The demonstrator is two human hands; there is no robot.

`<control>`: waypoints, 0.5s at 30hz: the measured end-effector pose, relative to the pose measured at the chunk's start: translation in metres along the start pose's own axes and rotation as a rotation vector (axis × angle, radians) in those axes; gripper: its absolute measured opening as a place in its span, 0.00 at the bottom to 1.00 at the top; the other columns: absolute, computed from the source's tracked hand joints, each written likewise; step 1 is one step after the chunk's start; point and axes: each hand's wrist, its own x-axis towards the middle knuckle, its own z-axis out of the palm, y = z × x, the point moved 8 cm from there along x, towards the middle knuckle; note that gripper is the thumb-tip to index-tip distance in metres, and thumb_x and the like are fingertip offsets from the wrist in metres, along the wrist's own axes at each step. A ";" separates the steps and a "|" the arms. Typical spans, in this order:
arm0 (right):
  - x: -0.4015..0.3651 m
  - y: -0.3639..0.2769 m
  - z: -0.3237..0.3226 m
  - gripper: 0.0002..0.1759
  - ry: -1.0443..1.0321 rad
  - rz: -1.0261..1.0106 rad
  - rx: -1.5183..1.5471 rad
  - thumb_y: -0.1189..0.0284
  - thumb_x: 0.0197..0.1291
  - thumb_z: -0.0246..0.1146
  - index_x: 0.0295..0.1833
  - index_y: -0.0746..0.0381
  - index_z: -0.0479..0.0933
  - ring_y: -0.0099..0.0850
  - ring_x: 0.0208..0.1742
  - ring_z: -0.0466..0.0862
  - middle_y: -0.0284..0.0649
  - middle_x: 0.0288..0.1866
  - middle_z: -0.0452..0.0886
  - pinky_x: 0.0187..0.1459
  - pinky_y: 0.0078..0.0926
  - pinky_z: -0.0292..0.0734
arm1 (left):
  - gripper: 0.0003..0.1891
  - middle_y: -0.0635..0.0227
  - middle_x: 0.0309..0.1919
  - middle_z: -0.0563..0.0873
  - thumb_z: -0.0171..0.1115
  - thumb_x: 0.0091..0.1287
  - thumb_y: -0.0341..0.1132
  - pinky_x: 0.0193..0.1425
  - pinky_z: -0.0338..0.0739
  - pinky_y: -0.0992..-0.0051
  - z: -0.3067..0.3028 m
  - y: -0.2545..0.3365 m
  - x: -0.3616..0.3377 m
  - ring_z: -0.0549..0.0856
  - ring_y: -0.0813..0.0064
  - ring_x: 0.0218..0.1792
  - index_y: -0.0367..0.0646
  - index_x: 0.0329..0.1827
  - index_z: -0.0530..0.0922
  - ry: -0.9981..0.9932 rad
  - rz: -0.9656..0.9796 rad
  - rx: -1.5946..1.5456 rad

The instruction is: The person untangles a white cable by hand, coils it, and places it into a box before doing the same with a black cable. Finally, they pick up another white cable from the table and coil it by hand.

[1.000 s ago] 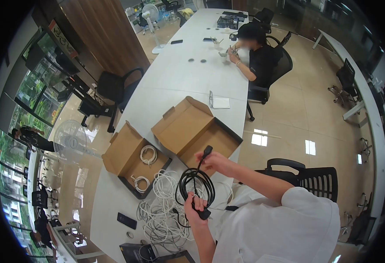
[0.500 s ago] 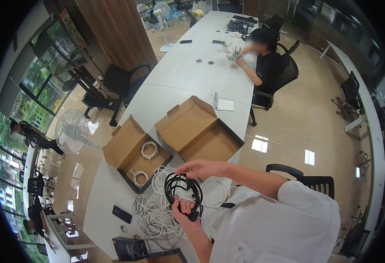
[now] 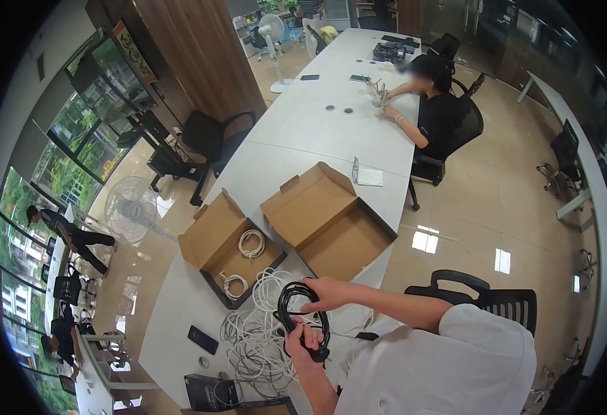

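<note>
Left hand (image 3: 303, 342): closed around the lower part of a black cable (image 3: 282, 309), fingers wrapped over the gathered turns. What looks like a dark moulded plug (image 3: 319, 355) protrudes just below the grip.

Right hand (image 3: 327, 294): closed on the top of the same coil, thumb and fingers pinched over the turns. Neither hand is spread.

Position of cable: held as a loose oval coil between the two hands, in the air, above the near edge of the white table (image 3: 303, 138) and clear of its surface.

Handling (judgement): the cable is taken to be light and limp, with some spring in the jacket, so ungripped turns are expected to slacken and fan out. The jacket appears matt and is judged not slippery and not fragile. The plug end is judged the only rigid, heavier part. The best hold is judged to be across all the turns at once, at opposite sides of the coil, or on the plug body.

Surroundings: a heap of white cables (image 3: 255, 339) lies on the table just beside the hands. Beyond it are an open cardboard box (image 3: 210, 235) containing small white coils and a second open box (image 3: 310, 204). A dark phone (image 3: 203, 339) lies near the heap. Another person (image 3: 436, 111) is seated well apart, further along the table.
</note>
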 end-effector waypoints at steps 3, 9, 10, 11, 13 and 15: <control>-0.011 0.011 -0.005 0.39 -0.183 0.022 -0.078 0.49 0.53 0.68 0.59 0.69 0.68 0.42 0.37 0.83 0.46 0.34 0.82 0.39 0.34 0.76 | 0.06 0.79 0.11 0.61 0.52 0.68 0.35 0.24 0.63 0.79 -0.006 -0.003 -0.001 0.62 0.84 0.11 0.44 0.42 0.73 0.060 -0.121 0.002; -0.039 0.026 -0.060 0.29 -0.046 -0.068 0.053 0.66 0.50 0.67 0.58 0.65 0.70 0.31 0.31 0.77 0.39 0.28 0.77 0.36 0.27 0.74 | 0.10 0.80 0.11 0.62 0.54 0.68 0.38 0.27 0.67 0.77 -0.032 -0.016 -0.011 0.62 0.85 0.12 0.42 0.45 0.75 0.042 -0.337 0.032; -0.043 0.025 -0.068 0.28 -0.004 -0.074 0.056 0.69 0.49 0.66 0.57 0.64 0.70 0.32 0.31 0.78 0.39 0.28 0.77 0.36 0.28 0.74 | 0.10 0.80 0.11 0.62 0.55 0.68 0.38 0.27 0.68 0.77 -0.033 -0.018 -0.013 0.62 0.85 0.12 0.42 0.45 0.75 0.012 -0.353 0.032; -0.047 0.026 -0.073 0.29 0.032 -0.039 0.120 0.78 0.43 0.63 0.57 0.63 0.71 0.29 0.33 0.76 0.37 0.31 0.75 0.37 0.27 0.74 | 0.12 0.79 0.11 0.63 0.53 0.69 0.40 0.28 0.69 0.76 -0.033 -0.020 -0.015 0.63 0.84 0.13 0.41 0.46 0.75 -0.011 -0.359 0.056; -0.054 0.033 -0.078 0.28 0.204 -0.040 0.211 0.77 0.45 0.64 0.57 0.63 0.71 0.28 0.35 0.76 0.36 0.34 0.75 0.39 0.26 0.73 | 0.14 0.78 0.11 0.63 0.51 0.70 0.42 0.29 0.69 0.75 -0.025 -0.022 -0.019 0.64 0.82 0.13 0.40 0.46 0.75 -0.010 -0.335 0.064; -0.058 0.050 -0.077 0.27 0.339 0.010 0.427 0.77 0.48 0.65 0.57 0.63 0.70 0.28 0.38 0.76 0.37 0.37 0.75 0.41 0.25 0.74 | 0.17 0.76 0.12 0.64 0.49 0.70 0.45 0.29 0.69 0.74 -0.023 -0.024 -0.021 0.65 0.80 0.14 0.40 0.48 0.75 -0.037 -0.308 0.043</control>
